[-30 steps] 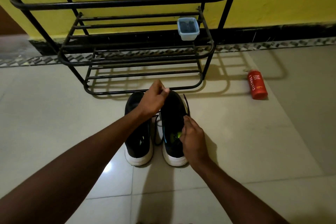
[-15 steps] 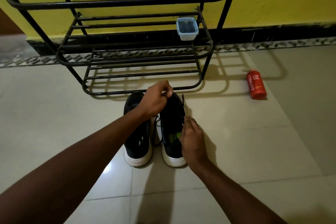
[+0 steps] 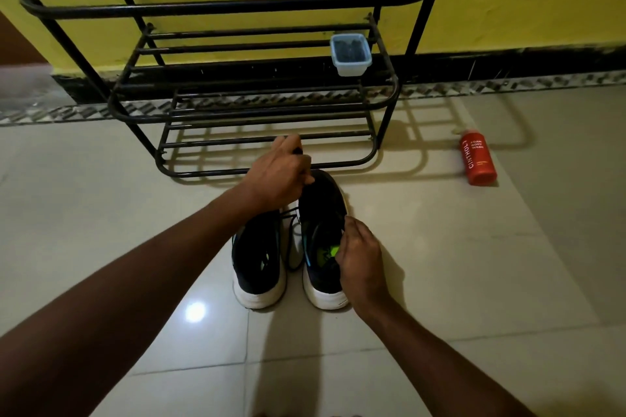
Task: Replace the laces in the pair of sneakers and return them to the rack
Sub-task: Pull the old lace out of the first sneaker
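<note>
Two black sneakers with white soles stand side by side on the floor tiles, the left sneaker (image 3: 258, 261) and the right sneaker (image 3: 321, 213), toes toward the black metal shoe rack (image 3: 216, 7). My left hand (image 3: 279, 176) hovers over the toe of the right sneaker and pinches a black lace end between its fingertips. My right hand (image 3: 360, 257) rests at the right side of that sneaker's opening, its fingers curled on the collar near the green insole mark. A loop of black lace (image 3: 291, 240) hangs between the two shoes.
A small clear plastic box (image 3: 350, 54) with dark contents sits on the rack's middle shelf at the right. A red bottle (image 3: 477, 159) lies on the floor to the right. A yellow wall with a black skirting stands behind the rack.
My left hand has lifted up and away toward the rack, drawing the lace end with it. My right hand has stayed at the sneaker's collar.
</note>
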